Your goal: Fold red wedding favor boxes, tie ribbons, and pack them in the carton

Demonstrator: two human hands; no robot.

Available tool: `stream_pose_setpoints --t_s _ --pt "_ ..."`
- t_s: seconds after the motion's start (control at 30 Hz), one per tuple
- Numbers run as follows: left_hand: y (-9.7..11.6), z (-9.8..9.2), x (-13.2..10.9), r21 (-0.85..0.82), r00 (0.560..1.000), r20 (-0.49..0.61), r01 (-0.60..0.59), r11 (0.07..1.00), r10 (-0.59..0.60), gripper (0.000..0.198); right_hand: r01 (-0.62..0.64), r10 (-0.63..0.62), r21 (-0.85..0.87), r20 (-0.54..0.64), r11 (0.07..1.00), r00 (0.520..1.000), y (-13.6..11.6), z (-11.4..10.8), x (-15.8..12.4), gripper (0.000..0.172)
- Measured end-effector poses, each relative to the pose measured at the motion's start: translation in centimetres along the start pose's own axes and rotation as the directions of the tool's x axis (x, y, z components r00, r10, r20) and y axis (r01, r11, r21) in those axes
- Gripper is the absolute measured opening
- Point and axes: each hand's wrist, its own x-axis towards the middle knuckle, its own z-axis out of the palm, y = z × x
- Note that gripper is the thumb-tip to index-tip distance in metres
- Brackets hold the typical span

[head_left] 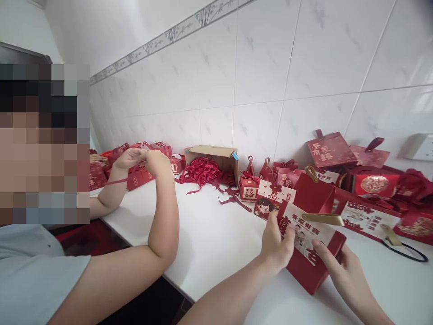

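Note:
Between my two hands is a red gift box (306,268) with a white printed panel and a gold strap handle (323,219) on top; it is tilted above the white table. My left hand (278,243) grips its left edge, thumb against the front. At the lower right side, my right hand (343,266) holds it with the thumb on the front and the fingers partly hidden behind. Just past my left hand stands a white and red box with a cartoon figure (267,205). Behind the held box is another red box (313,192).
Many red gift boxes (370,214) crowd the wall at right. A cardboard box (213,150) spills red ribbons (201,171) onto the white table (209,234). At left, a co-worker's raised hands (135,157) are near a red ribbon and more boxes. A black loop (417,258) lies at right.

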Motion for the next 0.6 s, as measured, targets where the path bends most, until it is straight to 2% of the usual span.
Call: stream_pose_setpoints --t_s 0.1,0.23,0.43,0.6 --pt "0.07 -0.04 -0.08 0.014 1.0 0.007 0.004 1.0 -0.004 0.043 -0.048 0.048 -0.028 -0.004 0.998 0.999 0.19 -0.16 0.16 0.044" --pt "0.02 -0.04 -0.14 0.003 1.0 0.01 0.022 1.0 -0.022 0.043 -0.048 0.049 -0.031 0.002 0.998 0.999 0.0 -0.09 0.15 0.043" --pt "-0.27 -0.07 0.01 0.016 0.999 0.013 -0.05 0.999 0.05 0.036 -0.035 0.035 -0.037 -0.007 0.999 0.999 -0.04 -0.1 0.18 0.043" --pt "-0.39 -0.05 0.03 0.004 0.998 0.016 -0.06 0.998 0.06 0.035 -0.035 0.036 -0.037 0.001 0.999 0.999 -0.04 -0.13 0.11 0.041"
